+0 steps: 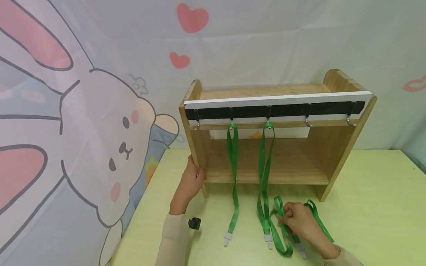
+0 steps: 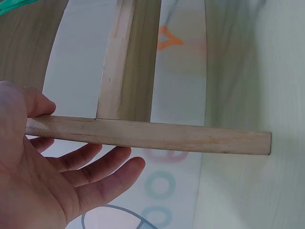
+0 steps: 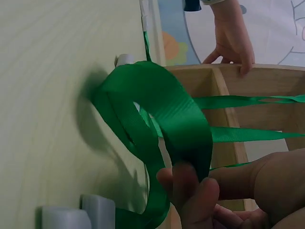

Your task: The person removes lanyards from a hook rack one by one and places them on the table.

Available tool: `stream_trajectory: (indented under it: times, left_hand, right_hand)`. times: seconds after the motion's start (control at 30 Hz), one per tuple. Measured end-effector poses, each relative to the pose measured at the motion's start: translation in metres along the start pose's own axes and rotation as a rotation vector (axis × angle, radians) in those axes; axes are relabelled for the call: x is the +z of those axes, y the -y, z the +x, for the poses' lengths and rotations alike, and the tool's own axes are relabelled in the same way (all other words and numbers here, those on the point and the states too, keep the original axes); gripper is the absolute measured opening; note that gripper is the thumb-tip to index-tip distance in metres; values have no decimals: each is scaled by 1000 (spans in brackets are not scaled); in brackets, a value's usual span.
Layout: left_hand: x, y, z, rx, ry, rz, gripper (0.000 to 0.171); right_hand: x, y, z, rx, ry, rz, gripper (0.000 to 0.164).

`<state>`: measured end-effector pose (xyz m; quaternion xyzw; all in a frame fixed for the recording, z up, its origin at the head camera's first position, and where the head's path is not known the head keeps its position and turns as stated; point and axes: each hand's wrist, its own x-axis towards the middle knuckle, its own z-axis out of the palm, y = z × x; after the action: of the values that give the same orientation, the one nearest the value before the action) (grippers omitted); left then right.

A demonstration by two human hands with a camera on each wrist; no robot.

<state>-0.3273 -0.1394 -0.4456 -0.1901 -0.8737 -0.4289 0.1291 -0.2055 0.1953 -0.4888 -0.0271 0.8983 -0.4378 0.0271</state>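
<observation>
My left hand point(image 1: 192, 179) grips the left side panel of a small wooden shelf point(image 1: 266, 157), thumb on one face and fingers on the other, as the left wrist view shows. My right hand point(image 1: 301, 218) pinches a green lanyard point(image 3: 186, 119) near the table, its strap looping out beyond the fingertips. Two more green lanyards, a left one point(image 1: 234, 159) and a middle one point(image 1: 264, 173), hang from hooks on the shelf's front, their pale clips low down. Another green lanyard point(image 1: 320, 221) lies on the table just right of my right hand, partly hidden by it.
A dark strip point(image 1: 287, 111) with several metal hooks runs along the shelf's upper front; the leftmost hook point(image 1: 197, 123) and the two on the right carry nothing. The pale table point(image 1: 382, 207) reaches back to a cloth backdrop point(image 1: 266, 44) with cartoon prints.
</observation>
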Motion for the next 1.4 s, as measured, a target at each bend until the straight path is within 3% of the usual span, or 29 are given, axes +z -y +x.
stream_trajectory:
  times: [0.27, 0.73, 1.07, 1.4]
  left_hand:
    - [1, 0, -1, 3, -2, -1, 61]
    - [1, 0, -2, -1, 3, -5, 62]
    - [2, 1, -1, -4, 2, -1, 62]
    - [0, -1, 1, -2, 0, -8, 61]
  right_hand:
    - [3, 3, -1, 80, 27, 6, 13]
    - [4, 5, -3, 75, 47, -57, 27]
    - [-7, 11, -8, -7, 20, -142, 26]
    - [-21, 9, -2, 4, 37, -184, 17]
